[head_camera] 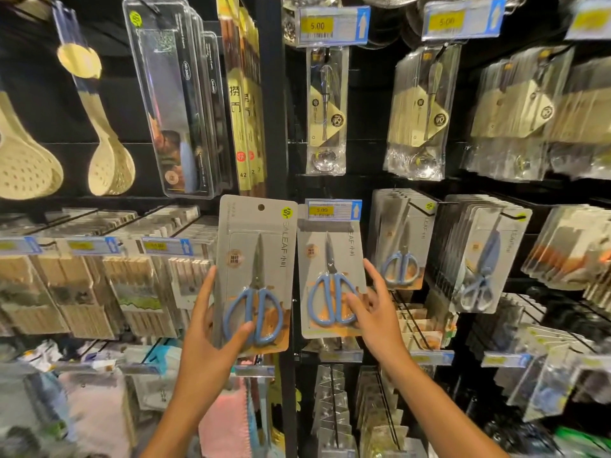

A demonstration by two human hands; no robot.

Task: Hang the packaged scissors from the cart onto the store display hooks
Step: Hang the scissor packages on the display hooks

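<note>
My left hand (211,328) grips a grey carded pack of blue-handled scissors (256,259) by its lower left edge, thumb across the front. The pack is upright in front of the display, its hang hole at the top free of any hook. A second identical scissors pack (330,259) hangs on a hook under a blue price tag (333,209). My right hand (373,302) touches that pack's lower right, fingers spread on its front and edge. More scissors packs (401,239) hang on the hook to the right.
Larger scissors packs (486,259) fill hooks further right. Packaged spoons (325,110) and ladles hang above, knives (178,100) and chopsticks at upper left. A black upright post (276,94) divides the panels. Cloths (228,421) hang below.
</note>
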